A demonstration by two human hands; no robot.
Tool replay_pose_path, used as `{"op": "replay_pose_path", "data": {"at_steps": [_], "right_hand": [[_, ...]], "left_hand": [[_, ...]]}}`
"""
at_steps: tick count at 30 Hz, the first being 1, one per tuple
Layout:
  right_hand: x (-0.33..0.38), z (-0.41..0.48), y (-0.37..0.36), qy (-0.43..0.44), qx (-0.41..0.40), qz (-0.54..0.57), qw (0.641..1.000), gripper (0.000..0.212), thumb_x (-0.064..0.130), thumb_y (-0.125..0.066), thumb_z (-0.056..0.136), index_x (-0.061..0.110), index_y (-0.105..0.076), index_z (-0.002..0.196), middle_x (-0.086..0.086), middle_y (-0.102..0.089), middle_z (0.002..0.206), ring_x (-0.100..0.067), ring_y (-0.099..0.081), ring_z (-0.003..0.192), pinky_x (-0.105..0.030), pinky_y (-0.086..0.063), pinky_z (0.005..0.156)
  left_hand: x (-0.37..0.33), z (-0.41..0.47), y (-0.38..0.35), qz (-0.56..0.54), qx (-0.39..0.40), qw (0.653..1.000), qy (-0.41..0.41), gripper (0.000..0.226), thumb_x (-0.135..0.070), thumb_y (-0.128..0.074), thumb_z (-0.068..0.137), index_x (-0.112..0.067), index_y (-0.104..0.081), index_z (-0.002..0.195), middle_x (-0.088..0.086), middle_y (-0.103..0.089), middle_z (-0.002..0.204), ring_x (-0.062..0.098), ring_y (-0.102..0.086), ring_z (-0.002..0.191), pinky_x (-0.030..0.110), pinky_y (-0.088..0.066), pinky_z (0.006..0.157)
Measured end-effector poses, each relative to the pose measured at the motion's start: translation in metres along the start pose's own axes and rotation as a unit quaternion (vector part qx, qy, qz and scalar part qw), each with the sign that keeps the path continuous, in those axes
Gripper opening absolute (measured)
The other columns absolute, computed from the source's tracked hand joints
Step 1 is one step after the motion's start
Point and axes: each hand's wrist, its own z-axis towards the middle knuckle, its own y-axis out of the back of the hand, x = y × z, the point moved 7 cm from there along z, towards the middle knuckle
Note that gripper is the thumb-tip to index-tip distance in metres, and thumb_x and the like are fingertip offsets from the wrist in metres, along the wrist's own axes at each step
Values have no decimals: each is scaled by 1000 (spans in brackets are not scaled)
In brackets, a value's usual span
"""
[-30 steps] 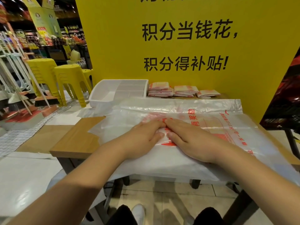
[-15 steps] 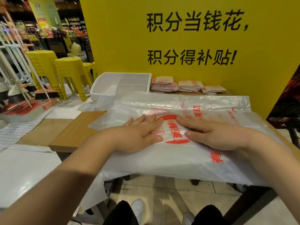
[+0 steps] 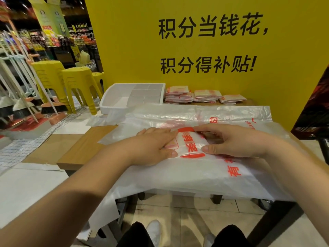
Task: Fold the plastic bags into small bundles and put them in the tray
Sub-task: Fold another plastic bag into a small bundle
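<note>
a person's left hand [image 3: 156, 145] lies flat, fingers together and extended, pressing down a translucent white plastic bag with red printed characters [image 3: 192, 168] spread over a light wooden tabletop [image 3: 83, 148], while the right hand [image 3: 229, 141] arches over the printed panel with thumb and fingertips planted on the film, closed on nothing. the flat palm seems meant to pin the slippery sheet so a fold can be set against it, and the right hand looks placed to hold or crease the fold line in the middle. the bag is still wide, its near edge hanging off the front of the tabletop toward the tiled floor, so the folding appears to be at an early stage. at the far left corner sits the white plastic tray with inner dividers [image 3: 106, 102], apparently holding no bundles yet; just to its right, against the yellow signboard with black characters [image 3: 195, 50], lie small stacks of folded red-and-white bag bundles [image 3: 201, 96]. more loose plastic [image 3: 178, 111] lies between the hands and the tray and would have to be reached over. stacked yellow plastic stools [image 3: 78, 82] and brooms [image 3: 48, 107] stand well off to the left.
</note>
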Motion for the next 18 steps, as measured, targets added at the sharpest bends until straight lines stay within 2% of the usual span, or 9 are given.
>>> {"op": "replay_pose_path", "data": {"at_steps": [2, 3, 6, 8, 10, 13, 14, 16, 18], "right_hand": [[3, -1, 3, -3, -13, -2, 1000, 61, 45, -69, 91, 53, -39, 143, 34, -47, 135, 15, -49, 118, -6, -35, 92], [4, 0, 4, -7, -18, -7, 1000, 63, 46, -70, 90, 52, -38, 144, 31, -47, 138, 8, -50, 121, -12, -36, 96], [8, 2, 9, -27, -36, -35, 998, 74, 46, -71, 88, 46, -31, 150, 23, -44, 144, -3, -48, 125, -23, -38, 103], [10, 3, 11, -32, -61, -33, 997, 78, 46, -71, 87, 42, -28, 152, 19, -44, 146, -5, -49, 126, -27, -40, 106], [8, 6, 13, -28, -92, 0, 995, 73, 42, -71, 87, 39, -33, 150, 18, -53, 141, -2, -58, 115, -24, -48, 96], [3, 9, 15, -20, -138, 113, 984, 56, 31, -71, 90, 37, -45, 140, 16, -64, 115, 1, -68, 87, -16, -54, 71], [0, 10, 20, -19, -159, 138, 977, 53, 29, -72, 90, 36, -50, 138, 13, -64, 110, 0, -67, 85, -16, -54, 69], [-4, 14, 29, -18, -194, 201, 960, 46, 24, -73, 89, 34, -57, 131, 6, -65, 103, -4, -69, 83, -21, -55, 67], [-9, 19, 38, -22, -213, 266, 940, 36, 20, -74, 89, 33, -64, 120, -2, -67, 98, -9, -72, 83, -27, -57, 69]], "left_hand": [[-7, 3, 13, -7, -21, 1000, -7, 62, -49, -58, 95, -35, -34, 151, -7, -45, 147, 21, -43, 132, 41, -35, 113], [-9, 5, 19, -25, -20, 999, -1, 64, -46, -65, 92, -34, -37, 148, -8, -49, 142, 19, -50, 124, 40, -42, 108], [-9, 11, 35, -52, -11, 998, 32, 77, -40, -75, 85, -37, -34, 149, -8, -47, 143, 17, -52, 123, 36, -45, 105], [-8, 15, 42, -80, -23, 996, 40, 75, -34, -77, 85, -40, -36, 147, -9, -48, 140, 16, -53, 119, 31, -47, 99], [-7, 18, 46, -155, -47, 986, 32, 67, -23, -76, 86, -42, -44, 141, -13, -54, 128, 10, -58, 107, 22, -49, 87], [-2, 21, 48, -255, -73, 964, 16, 57, -9, -72, 88, -44, -55, 130, -18, -55, 112, 1, -59, 93, 12, -51, 74], [-1, 23, 49, -287, -81, 955, 12, 56, -6, -71, 88, -45, -58, 127, -16, -54, 112, 4, -61, 92, 13, -53, 74], [1, 27, 54, -358, -93, 929, 6, 55, 0, -69, 88, -42, -62, 123, -8, -55, 117, 11, -67, 93, 24, -60, 80], [2, 37, 61, -425, -116, 898, -6, 52, 7, -67, 88, -33, -65, 122, 0, -60, 117, 15, -71, 93, 30, -61, 80]]}}
